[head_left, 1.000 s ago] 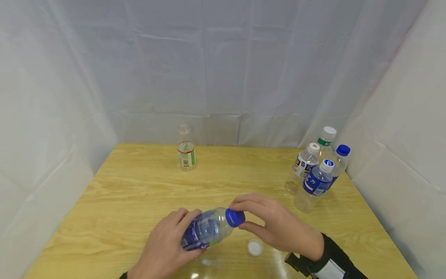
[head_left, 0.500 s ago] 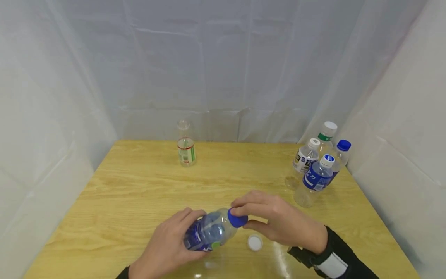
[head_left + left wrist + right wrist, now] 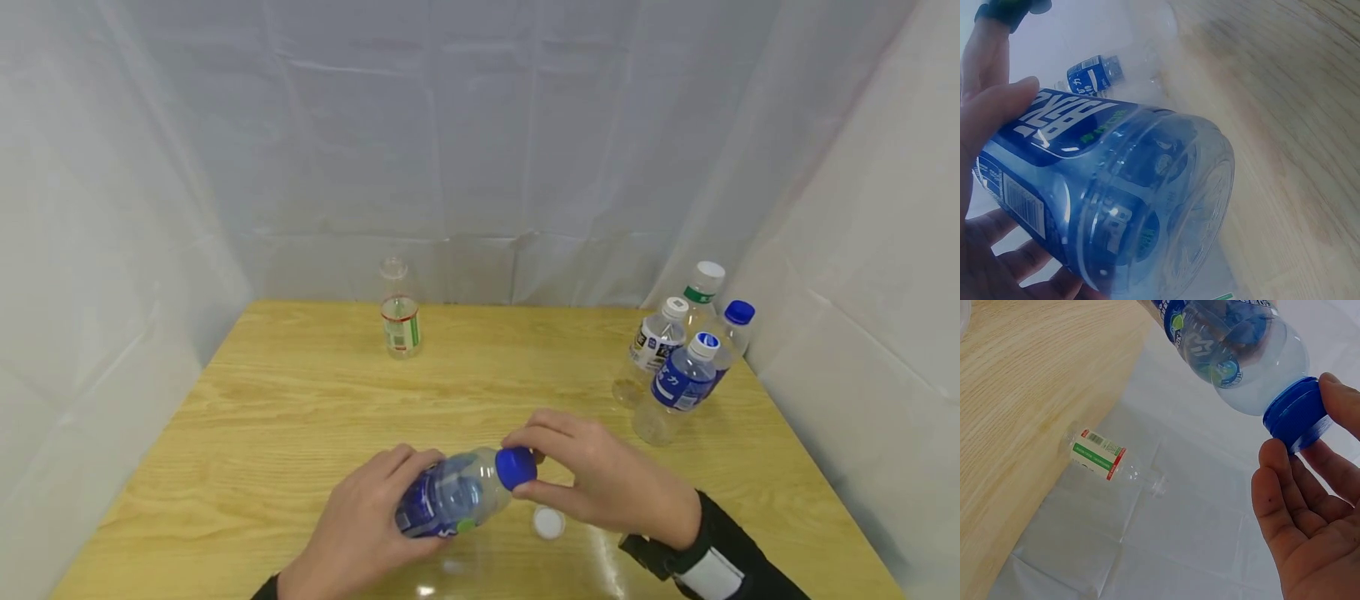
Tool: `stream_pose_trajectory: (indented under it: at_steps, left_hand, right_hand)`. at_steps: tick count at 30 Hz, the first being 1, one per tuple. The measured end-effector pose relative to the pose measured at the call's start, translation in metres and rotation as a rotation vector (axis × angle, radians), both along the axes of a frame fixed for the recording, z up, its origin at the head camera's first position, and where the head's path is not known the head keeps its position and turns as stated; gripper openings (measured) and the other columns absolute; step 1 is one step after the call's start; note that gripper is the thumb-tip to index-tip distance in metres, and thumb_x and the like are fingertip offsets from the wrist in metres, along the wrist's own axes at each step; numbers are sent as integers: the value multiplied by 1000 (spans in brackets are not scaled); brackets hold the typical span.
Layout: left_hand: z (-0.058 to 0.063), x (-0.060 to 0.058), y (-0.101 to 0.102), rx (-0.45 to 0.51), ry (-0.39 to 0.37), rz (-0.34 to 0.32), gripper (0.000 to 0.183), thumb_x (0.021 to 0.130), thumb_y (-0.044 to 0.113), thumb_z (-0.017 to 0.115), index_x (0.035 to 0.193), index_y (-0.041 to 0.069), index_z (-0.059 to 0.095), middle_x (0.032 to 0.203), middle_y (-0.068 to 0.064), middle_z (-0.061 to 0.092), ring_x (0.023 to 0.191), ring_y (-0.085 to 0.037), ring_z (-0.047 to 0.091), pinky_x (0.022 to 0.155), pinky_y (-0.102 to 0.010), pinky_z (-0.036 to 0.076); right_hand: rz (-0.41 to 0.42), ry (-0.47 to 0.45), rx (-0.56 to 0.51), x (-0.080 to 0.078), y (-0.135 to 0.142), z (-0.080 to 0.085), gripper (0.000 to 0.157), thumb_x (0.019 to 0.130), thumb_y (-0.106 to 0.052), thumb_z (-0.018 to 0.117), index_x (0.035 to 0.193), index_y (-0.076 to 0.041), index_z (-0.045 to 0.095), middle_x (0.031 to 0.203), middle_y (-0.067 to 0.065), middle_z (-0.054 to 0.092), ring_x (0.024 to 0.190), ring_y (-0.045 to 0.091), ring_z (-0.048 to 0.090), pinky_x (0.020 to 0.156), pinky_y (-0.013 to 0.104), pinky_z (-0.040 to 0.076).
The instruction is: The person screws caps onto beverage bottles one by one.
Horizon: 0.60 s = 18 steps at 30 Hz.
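My left hand (image 3: 369, 507) grips a clear plastic bottle (image 3: 459, 490) with a blue label round its body. The bottle is tilted above the table, its neck pointing right and its base toward the left wrist camera. On its neck sits a blue cap (image 3: 516, 468), which the thumb and fingers of my right hand (image 3: 603, 475) pinch at the rim. In the right wrist view the cap (image 3: 1297, 415) shows ridged sides between thumb and fingertips. Just below the right hand, a loose white cap (image 3: 549, 522) lies on the table.
A capless clear bottle (image 3: 401, 327) with a white, green and red label stands at the table's back. Several capped bottles cluster at the right, the front one (image 3: 678, 387) blue-labelled. Pale sheeting (image 3: 480, 150) hangs behind and at both sides of the wooden table (image 3: 285, 400).
The held bottle and cap have shifted slightly right. My right fingers have moved about the cap's rim, and more of the cap shows now. The head view has tilted a little.
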<state>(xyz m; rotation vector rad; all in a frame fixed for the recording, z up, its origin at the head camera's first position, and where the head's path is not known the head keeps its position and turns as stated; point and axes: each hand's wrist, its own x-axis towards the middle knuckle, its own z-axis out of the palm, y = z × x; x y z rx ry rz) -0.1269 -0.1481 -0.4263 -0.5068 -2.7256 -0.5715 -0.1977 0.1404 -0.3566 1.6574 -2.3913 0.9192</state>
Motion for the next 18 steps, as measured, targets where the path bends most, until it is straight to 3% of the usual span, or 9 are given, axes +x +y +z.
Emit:
stream_pose_trajectory:
  at_steps: [12,18]
  left_hand:
    - [0,1,2,-21,-41,14,86,60,58,91,135,29,59,109,17,58,94,1,56,81,-28,56]
    - [-1,1,4,-39,25,36,88,57,58,92,133,29,60,112,14,60,97,-4,57,86,-33,55]
  right_hand:
    - [-80,30,66,3,-4,-5,31,102,-35,61,124,-12,61,105,-6,64,84,2,58,72,13,52]
    - [-121,-32,21,4,-6,-7,29,101,-34,63,120,-11,62,97,-8,65,79,-2,58,68,17,56]
